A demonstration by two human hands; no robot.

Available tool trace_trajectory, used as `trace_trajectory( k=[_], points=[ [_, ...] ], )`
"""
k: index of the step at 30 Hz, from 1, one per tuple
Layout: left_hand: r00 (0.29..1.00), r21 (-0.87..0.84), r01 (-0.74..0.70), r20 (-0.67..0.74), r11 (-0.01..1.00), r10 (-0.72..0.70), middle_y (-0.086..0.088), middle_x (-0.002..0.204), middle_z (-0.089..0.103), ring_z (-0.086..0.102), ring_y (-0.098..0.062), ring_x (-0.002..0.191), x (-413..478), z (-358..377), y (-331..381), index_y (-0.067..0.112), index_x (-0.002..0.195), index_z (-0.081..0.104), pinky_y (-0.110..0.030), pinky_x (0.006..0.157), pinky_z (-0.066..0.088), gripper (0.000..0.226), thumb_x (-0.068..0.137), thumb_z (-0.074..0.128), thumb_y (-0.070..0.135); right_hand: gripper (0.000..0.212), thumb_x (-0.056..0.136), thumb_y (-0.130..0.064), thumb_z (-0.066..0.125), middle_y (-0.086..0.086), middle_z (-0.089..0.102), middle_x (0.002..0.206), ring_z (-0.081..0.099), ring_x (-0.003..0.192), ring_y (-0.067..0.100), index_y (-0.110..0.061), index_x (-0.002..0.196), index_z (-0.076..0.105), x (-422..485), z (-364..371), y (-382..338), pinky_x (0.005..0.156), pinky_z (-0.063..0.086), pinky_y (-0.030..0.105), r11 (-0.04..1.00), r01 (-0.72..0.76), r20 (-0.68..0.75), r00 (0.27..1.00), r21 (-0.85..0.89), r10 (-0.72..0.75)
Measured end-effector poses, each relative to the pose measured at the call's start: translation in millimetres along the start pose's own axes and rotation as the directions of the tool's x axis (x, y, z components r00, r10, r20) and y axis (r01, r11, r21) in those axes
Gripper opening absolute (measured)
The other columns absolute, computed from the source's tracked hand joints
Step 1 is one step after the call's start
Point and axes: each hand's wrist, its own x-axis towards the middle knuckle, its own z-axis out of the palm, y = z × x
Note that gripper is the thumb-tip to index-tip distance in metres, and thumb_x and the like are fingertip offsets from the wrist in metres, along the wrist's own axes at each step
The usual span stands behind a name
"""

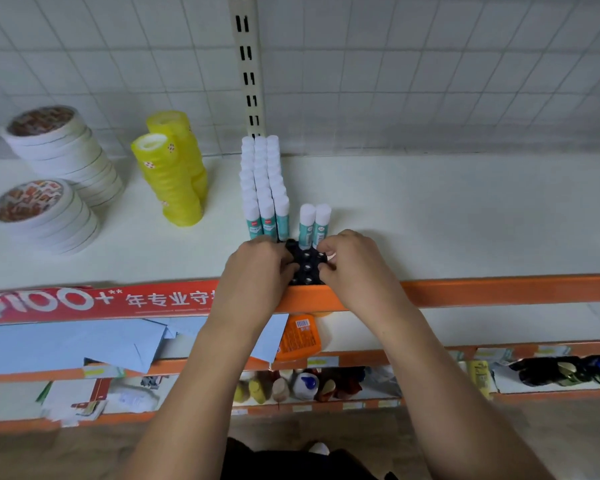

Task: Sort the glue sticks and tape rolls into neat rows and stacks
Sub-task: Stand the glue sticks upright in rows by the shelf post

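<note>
White-capped, teal-labelled glue sticks (pixel 262 183) stand in three tight rows running back to the shelf wall, and two more glue sticks (pixel 314 221) stand just right of them. At the shelf's front edge sits a cluster of black-topped sticks (pixel 305 265). My left hand (pixel 257 268) grips its left side, and my right hand (pixel 352 261) pinches its right side. Two stacks of yellow tape rolls (pixel 174 174) and two stacks of white tape rolls (pixel 59 178) stand at the left.
The white shelf (pixel 465 220) has an orange front rail (pixel 499 289) with a red banner (pixel 94 303) on its left part. A slotted upright post (pixel 246 64) rises behind the glue sticks. Lower shelves hold blue paper, an orange pack and small bottles.
</note>
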Motion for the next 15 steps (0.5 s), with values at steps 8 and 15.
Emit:
trace_trajectory(
  k=[8, 15],
  points=[
    [1.0, -0.03, 0.021, 0.018, 0.999, -0.02, -0.008, 0.099, 0.065, 0.06, -0.027, 0.092, -5.4, -8.8, -16.7, 0.015, 0.099, 0.075, -0.037, 0.074, 0.048, 0.018, 0.087, 0.065, 0.025, 0.021, 0.086, -0.008, 0.065, 0.01, 0.064, 0.106, 0.062, 0.087, 0.021, -0.007, 0.106, 0.071, 3.0, 9.3, -18.9, 0.079, 0.051, 0.029, 1.0, 0.0, 0.015, 1.0, 0.013, -0.001],
    [0.998, 0.003, 0.058, 0.02, 0.998, -0.058, -0.007, 0.095, 0.064, 0.059, -0.026, 0.088, -3.1, -15.3, -38.0, 0.016, 0.097, 0.073, -0.032, 0.068, 0.042, 0.018, 0.087, 0.066, 0.029, 0.02, 0.086, -0.004, 0.063, 0.009, 0.064, 0.105, 0.063, 0.086, 0.021, -0.006, 0.104, 0.071, 6.8, 22.1, -37.6, 0.081, 0.054, 0.034, 0.998, 0.005, 0.025, 1.0, 0.065, -0.006]
  ],
)
